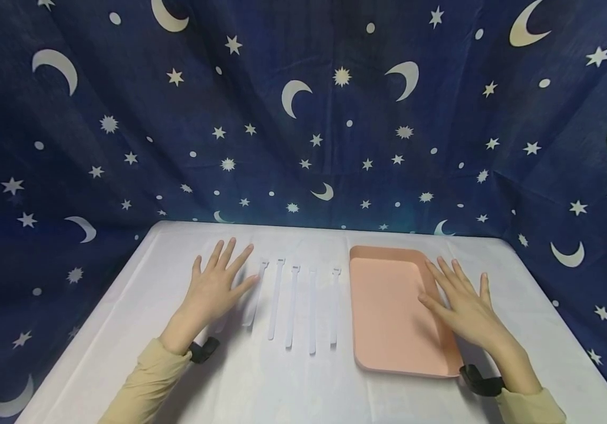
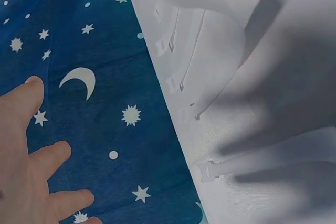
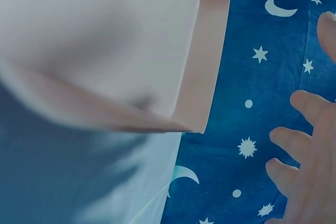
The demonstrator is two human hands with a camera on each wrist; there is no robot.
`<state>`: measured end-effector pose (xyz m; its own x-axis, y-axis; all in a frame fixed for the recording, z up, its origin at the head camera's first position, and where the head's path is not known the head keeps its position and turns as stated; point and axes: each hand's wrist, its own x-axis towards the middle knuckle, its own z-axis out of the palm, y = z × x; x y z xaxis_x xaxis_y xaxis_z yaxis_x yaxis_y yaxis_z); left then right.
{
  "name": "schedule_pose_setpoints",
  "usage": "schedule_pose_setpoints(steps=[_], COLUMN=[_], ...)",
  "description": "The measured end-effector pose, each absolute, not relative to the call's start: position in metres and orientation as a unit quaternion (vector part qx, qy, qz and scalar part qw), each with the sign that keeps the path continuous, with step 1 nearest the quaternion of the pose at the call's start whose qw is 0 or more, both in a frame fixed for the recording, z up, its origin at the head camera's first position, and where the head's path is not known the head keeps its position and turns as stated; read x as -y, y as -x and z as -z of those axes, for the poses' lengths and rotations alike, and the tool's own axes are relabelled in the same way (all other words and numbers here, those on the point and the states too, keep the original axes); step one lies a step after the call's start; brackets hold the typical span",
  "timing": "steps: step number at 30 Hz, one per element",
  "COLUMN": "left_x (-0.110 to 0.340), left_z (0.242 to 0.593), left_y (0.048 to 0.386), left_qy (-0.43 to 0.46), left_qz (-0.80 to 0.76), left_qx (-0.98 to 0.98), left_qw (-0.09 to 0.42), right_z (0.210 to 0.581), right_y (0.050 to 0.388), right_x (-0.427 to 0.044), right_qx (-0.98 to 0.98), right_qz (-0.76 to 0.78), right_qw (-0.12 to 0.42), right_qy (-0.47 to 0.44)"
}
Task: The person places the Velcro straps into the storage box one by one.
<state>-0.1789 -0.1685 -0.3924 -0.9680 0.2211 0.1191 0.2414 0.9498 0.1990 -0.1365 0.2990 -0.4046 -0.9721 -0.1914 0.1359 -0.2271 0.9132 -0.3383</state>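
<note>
Several thin white straps (image 1: 292, 309) with slotted buckle ends lie side by side on the table, roughly parallel. My left hand (image 1: 213, 291) hovers over the leftmost ones with fingers spread, holding nothing; it partly covers one strap. In the left wrist view, a single strap (image 2: 278, 153) lies apart from the others, its buckle toward the table's far edge. A shallow pink tray (image 1: 388, 318) stands right of the straps, with nothing in it. Above its right rim, my right hand (image 1: 465, 309) is spread and holds nothing. The right wrist view shows its fingers (image 3: 299, 142) beside the tray wall (image 3: 202, 66).
A white cloth covers the table (image 1: 282, 388). Behind it and at both sides hangs a dark blue curtain (image 1: 266, 165) with moons and stars. Black bands (image 1: 204, 350) are worn on both wrists.
</note>
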Motion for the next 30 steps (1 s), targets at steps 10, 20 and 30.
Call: schedule_pose_setpoints(steps=[10, 20, 30], left_x=[0.169, 0.173, 0.176], left_z=[0.394, 0.401, 0.407], left_y=[0.18, 0.182, 0.186], left_qy=[0.116, 0.119, 0.119], left_qz=[0.124, 0.139, 0.174], left_qx=[0.985, 0.982, 0.975], left_qw=[0.045, 0.052, 0.075], right_z=[0.405, 0.407, 0.414], right_y=[0.133, 0.125, 0.12], right_x=[-0.306, -0.313, -0.318], right_qx=[0.973, 0.961, 0.952], right_qz=[-0.204, -0.251, -0.291], right_qw=[0.041, 0.03, 0.008], right_qy=[-0.105, -0.11, -0.095])
